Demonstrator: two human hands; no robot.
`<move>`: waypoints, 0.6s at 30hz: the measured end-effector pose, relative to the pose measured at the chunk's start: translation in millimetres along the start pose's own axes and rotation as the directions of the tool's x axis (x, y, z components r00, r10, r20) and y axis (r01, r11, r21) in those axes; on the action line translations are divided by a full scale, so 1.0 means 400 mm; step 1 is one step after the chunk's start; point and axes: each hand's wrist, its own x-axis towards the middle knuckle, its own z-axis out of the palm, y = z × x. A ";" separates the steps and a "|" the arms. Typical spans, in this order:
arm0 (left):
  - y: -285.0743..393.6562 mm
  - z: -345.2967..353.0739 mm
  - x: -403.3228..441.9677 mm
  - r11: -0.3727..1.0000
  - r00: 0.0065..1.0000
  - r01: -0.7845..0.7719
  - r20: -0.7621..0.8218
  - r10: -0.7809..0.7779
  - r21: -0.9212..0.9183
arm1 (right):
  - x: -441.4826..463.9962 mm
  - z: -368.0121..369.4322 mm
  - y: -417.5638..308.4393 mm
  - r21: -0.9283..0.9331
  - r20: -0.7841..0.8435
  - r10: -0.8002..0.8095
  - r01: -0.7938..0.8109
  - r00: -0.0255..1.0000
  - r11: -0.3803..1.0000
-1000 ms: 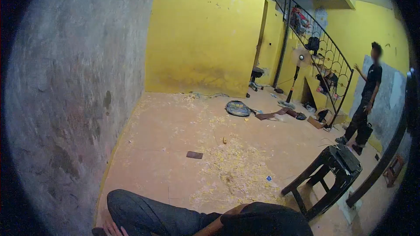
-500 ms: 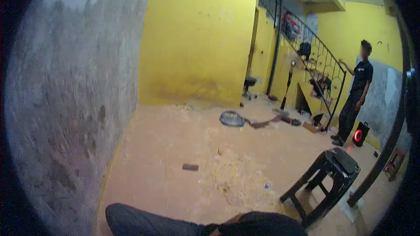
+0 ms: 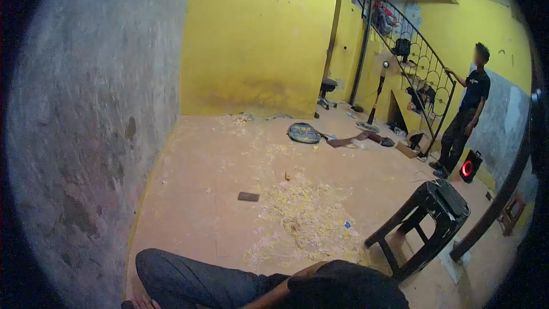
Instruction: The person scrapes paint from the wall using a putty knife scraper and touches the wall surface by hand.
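Note:
A small patch of skin that looks like fingertips (image 3: 150, 304) shows at the bottom left edge, beside my bent knee. A small dark object (image 3: 127, 304) lies against it; the frame cuts both off, so I cannot tell whether it is held. My bare forearm (image 3: 280, 294) comes out of a black sleeve (image 3: 343, 286) and runs down to the left across my lap. Its hand is below the frame. My leg in dark grey trousers (image 3: 194, 277) is folded in front of me. Ahead on the floor are yellowish paint flakes (image 3: 306, 212) and a dark flat block (image 3: 248, 197).
A black stool (image 3: 434, 212) stands tilted in view at right, near a dark pole (image 3: 497, 194). Farther back are a racket bag (image 3: 303, 133), a stair railing (image 3: 420, 51), a standing person (image 3: 476, 88) and a red-lit speaker (image 3: 469, 167). A scraped grey wall (image 3: 97, 126) borders the left.
The view has tipped down, so the room sits higher and more of my leg and forearm shows. The fingertip-like skin and dark object have come into view at bottom left.

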 end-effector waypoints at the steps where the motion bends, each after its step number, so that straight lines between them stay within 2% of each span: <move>1: 0.004 0.002 0.002 1.000 1.000 -0.003 -0.004 0.003 -0.006 | -0.009 -0.091 -0.017 -0.032 -0.224 -0.097 0.092 0.970 0.995; 2: 0.008 0.004 0.007 1.000 1.000 -0.016 -0.019 0.016 -0.018 | -0.018 -0.212 -0.040 -0.153 -0.469 -0.227 0.175 0.853 0.973; 3: 0.012 -0.013 0.013 0.999 0.997 -0.034 -0.068 0.036 0.024 | -0.054 -0.345 -0.087 -0.291 -0.691 -0.353 0.204 0.631 0.935; 4: 0.017 -0.029 0.020 0.997 0.992 -0.047 -0.117 0.055 0.068 | -0.118 -0.468 -0.134 -0.325 -0.879 -0.410 0.325 0.243 0.888; 5: 0.031 -0.048 0.025 0.986 0.976 -0.078 -0.191 0.105 0.145 | -0.222 -0.591 -0.207 -0.478 -0.873 -0.468 0.423 -0.136 0.770; 6: 0.045 -0.064 0.025 0.983 0.974 -0.066 -0.204 0.101 0.172 | -0.337 -0.666 -0.283 -0.682 -0.726 -0.516 0.379 -0.456 0.625; 7: 0.047 -0.079 0.028 0.997 1.000 -0.020 -0.015 0.022 0.081 | -0.452 -0.716 -0.342 -0.856 -0.467 -0.540 0.206 -0.700 0.473; 8: 0.037 -0.084 0.032 0.999 0.982 0.037 0.187 -0.033 -0.016 | -0.547 -0.715 -0.396 -0.931 -0.257 -0.521 0.063 -0.814 0.360; 10: 0.029 -0.055 0.032 0.997 0.989 0.024 0.148 -0.014 -0.070 | -0.610 -0.617 -0.474 -0.953 -0.278 -0.430 0.191 -0.859 0.234; 11: 0.027 -0.042 0.032 0.993 0.994 0.021 0.112 -0.008 -0.117 | -0.592 -0.609 -0.460 -0.954 -0.276 -0.433 0.192 -0.858 0.229; 13: 0.020 -0.039 0.031 0.993 0.995 0.036 0.099 -0.025 -0.114 | -0.496 -0.581 -0.392 -0.865 -0.501 -0.564 0.354 -0.657 0.357; 14: 0.018 -0.040 0.029 0.993 0.996 0.052 0.082 -0.043 -0.109 | -0.422 -0.554 -0.318 -0.727 -0.682 -0.573 0.508 -0.455 0.462; 15: 0.016 -0.044 0.025 0.992 0.995 0.047 0.088 -0.038 -0.113 | -0.352 -0.520 -0.249 -0.595 -0.785 -0.566 0.560 -0.251 0.577; 16: 0.009 -0.051 0.019 0.998 0.994 0.066 0.085 -0.064 -0.016 | -0.265 -0.449 -0.180 -0.411 -0.856 -0.516 0.574 0.023 0.708; 17: -0.005 -0.050 0.018 0.994 0.992 0.083 0.084 -0.090 0.077 | -0.200 -0.354 -0.142 -0.255 -0.845 -0.453 0.530 0.284 0.809; 18: -0.015 -0.042 0.017 0.995 0.991 0.078 0.102 -0.084 0.062 | -0.158 -0.251 -0.100 -0.133 -0.769 -0.390 0.470 0.507 0.873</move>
